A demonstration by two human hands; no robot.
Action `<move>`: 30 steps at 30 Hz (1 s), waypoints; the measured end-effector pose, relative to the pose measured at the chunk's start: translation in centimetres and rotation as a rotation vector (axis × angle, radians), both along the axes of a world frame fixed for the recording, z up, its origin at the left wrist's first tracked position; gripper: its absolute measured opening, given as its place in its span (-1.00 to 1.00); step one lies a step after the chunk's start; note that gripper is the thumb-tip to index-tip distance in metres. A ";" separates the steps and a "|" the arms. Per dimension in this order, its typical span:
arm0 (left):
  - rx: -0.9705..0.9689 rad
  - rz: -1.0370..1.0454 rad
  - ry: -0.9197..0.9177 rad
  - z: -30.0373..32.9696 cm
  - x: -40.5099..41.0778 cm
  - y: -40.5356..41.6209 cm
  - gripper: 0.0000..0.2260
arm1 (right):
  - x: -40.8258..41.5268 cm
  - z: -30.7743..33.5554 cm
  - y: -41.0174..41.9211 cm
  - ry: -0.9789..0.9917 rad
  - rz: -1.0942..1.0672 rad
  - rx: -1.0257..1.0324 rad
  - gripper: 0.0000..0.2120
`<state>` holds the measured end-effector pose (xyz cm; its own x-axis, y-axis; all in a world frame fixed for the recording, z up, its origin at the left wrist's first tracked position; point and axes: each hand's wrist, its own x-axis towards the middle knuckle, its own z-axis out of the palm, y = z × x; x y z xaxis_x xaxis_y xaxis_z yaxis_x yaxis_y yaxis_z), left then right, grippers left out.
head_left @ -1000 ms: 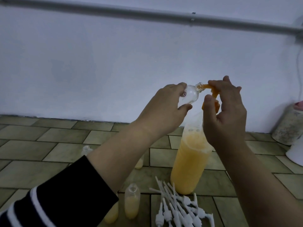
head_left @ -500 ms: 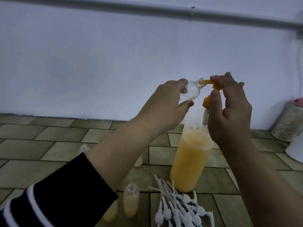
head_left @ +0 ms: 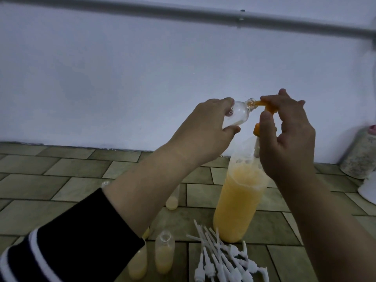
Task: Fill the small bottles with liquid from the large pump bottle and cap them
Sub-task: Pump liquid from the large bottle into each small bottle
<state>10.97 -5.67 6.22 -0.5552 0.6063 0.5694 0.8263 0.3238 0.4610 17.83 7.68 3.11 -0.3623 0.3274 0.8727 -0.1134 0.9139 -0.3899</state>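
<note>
A large clear bottle stands on the tiled floor, half full of orange liquid, with an orange pump head on top. My right hand grips the pump head, fingers over its top and thumb at its side. My left hand holds a small clear bottle tilted sideways, its mouth against the pump's spout. A little pale liquid lies in the small bottle's lower side.
Several small bottles with orange liquid stand uncapped on the floor, one at front, another beside it, one behind my left arm. A heap of white spray caps lies front centre. A speckled container stands by the wall at right.
The pump head rose after being pressed down one second ago. Both hands and the small bottle have stayed at the spout, shifting only slightly.
</note>
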 end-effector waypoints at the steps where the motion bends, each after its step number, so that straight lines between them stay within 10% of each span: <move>1: 0.002 -0.008 -0.010 -0.1 0.0 0.0 -0.65 | -0.1 -0.3 0.0 0.021 -0.001 -0.003 -0.57; 30: -0.048 0.022 0.039 0.1 -0.5 0.1 -0.65 | -0.1 -0.1 0.1 0.007 -0.009 0.033 -0.61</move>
